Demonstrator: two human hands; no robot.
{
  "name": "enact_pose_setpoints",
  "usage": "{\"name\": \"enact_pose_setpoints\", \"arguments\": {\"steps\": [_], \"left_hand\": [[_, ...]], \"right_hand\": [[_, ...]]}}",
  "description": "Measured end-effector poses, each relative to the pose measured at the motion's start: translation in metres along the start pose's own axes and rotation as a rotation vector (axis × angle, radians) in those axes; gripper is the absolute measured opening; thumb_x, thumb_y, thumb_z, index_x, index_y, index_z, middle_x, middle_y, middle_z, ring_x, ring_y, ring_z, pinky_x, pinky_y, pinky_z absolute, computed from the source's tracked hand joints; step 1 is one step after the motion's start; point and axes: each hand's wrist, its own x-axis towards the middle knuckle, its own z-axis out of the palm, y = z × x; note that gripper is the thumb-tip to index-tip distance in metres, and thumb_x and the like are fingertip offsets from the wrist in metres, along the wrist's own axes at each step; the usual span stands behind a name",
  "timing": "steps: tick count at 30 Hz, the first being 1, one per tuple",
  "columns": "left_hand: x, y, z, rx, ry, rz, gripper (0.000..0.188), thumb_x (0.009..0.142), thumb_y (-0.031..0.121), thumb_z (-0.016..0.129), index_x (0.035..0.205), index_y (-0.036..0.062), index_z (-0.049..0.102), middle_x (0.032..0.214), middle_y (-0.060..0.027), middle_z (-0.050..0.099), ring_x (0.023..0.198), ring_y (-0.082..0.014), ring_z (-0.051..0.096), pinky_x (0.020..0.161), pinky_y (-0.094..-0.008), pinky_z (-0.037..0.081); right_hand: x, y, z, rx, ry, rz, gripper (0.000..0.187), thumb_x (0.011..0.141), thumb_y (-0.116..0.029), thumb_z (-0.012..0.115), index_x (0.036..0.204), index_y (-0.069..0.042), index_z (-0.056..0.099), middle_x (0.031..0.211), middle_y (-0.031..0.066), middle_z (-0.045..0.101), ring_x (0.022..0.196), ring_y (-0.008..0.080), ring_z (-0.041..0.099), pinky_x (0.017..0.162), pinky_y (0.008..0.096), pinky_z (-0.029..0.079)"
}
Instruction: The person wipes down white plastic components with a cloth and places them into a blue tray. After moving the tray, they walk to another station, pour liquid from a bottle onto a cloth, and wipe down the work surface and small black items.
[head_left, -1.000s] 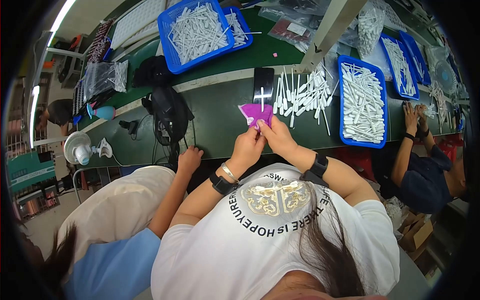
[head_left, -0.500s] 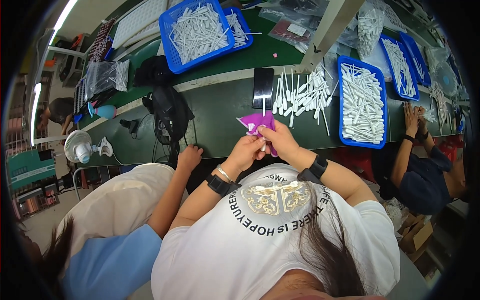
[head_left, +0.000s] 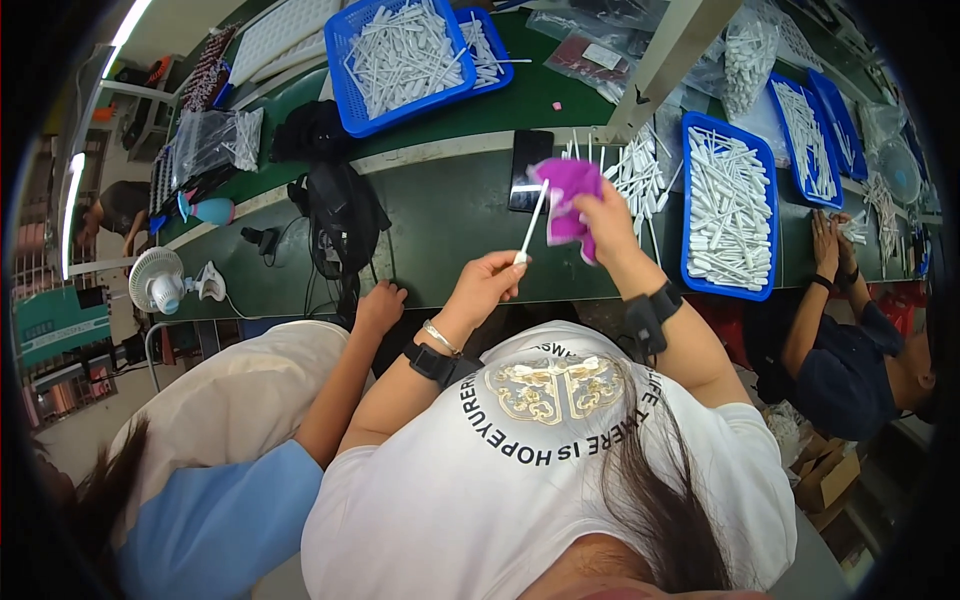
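Note:
Between the fingertips of my left hand (head_left: 485, 290) is the thick lower end of a slim white plastic stick (head_left: 535, 222), which tilts up and away over the green table. My right hand (head_left: 608, 222) is closed on a crumpled purple cloth (head_left: 565, 192), held just right of the stick's thin end. Whether cloth and stick touch cannot be made out. Beyond the hands a dark phone (head_left: 530, 165) lies flat, partly covered by the cloth. A loose pile of similar white sticks (head_left: 640, 172) lies beside it, partly behind my right hand.
A blue basket (head_left: 772, 225) full of white sticks stands to the right. Another blue basket (head_left: 335, 75) sits on the raised back shelf. A metal post (head_left: 665, 65) rises behind the pile. A black bag (head_left: 340, 215) and a neighbour's hand (head_left: 382, 305) are on the left.
My hands have moved apart. The right has carried the purple cloth up and to the right, baring the white stick, while the left keeps hold of the stick's thick end.

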Motion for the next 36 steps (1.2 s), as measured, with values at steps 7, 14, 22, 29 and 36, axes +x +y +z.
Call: {"name": "enact_pose_setpoints", "arguments": {"steps": [7,14,22,29,36], "left_hand": [[0.014,0.002,0.02,0.335,0.221,0.241,0.017,0.085,0.007,0.051,0.099,0.0011,0.057,0.073,-0.0041,0.055,0.062,-0.012,0.054,0.057,-0.0226,0.045],[0.014,0.033,0.006,1.116,0.062,0.407,0.015,0.082,0.009,0.052,0.092,-0.0003,0.057,0.075,-0.0107,0.058,0.058,-0.0155,0.055,0.055,-0.028,0.045],[0.028,0.036,0.004,0.103,0.203,0.344,0.014,0.089,0.015,0.048,0.093,0.0029,0.053,0.074,-0.0058,0.061,0.05,-0.0067,0.05,0.044,-0.0184,0.038],[0.023,0.053,-0.016,-0.427,0.38,0.407,0.009,0.088,0.015,0.051,0.086,0.0064,0.048,0.071,-0.006,0.06,0.047,-0.0048,0.047,0.041,-0.0157,0.036],[0.032,0.021,0.017,-0.175,0.322,0.461,0.009,0.088,0.015,0.051,0.087,0.006,0.048,0.069,-0.0033,0.057,0.049,-0.005,0.047,0.043,-0.0157,0.036]], "right_hand": [[-0.043,0.04,0.016,-0.291,-0.408,0.034,0.032,0.085,-0.008,0.048,0.116,-0.004,0.044,0.095,0.0033,0.055,0.076,0.0072,0.05,0.064,0.0211,0.044],[-0.027,0.041,0.003,-0.526,-0.228,-0.22,0.025,0.087,-0.015,0.051,0.109,-0.004,0.048,0.079,-0.0023,0.052,0.067,0.0057,0.047,0.063,0.0202,0.042],[-0.045,0.027,0.016,-0.627,-0.399,-0.157,0.018,0.085,-0.015,0.055,0.096,-0.002,0.051,0.071,0.0016,0.055,0.056,0.0082,0.051,0.051,0.0225,0.044],[-0.057,0.022,-0.002,-0.483,-0.365,0.284,0.022,0.087,-0.016,0.052,0.104,-0.003,0.049,0.081,0.0011,0.056,0.066,0.0051,0.052,0.06,0.0198,0.044],[-0.047,0.044,0.023,-0.326,-0.251,-0.119,0.024,0.089,-0.019,0.049,0.106,-0.002,0.05,0.077,0.0012,0.057,0.068,0.0056,0.052,0.061,0.0184,0.042]]}}
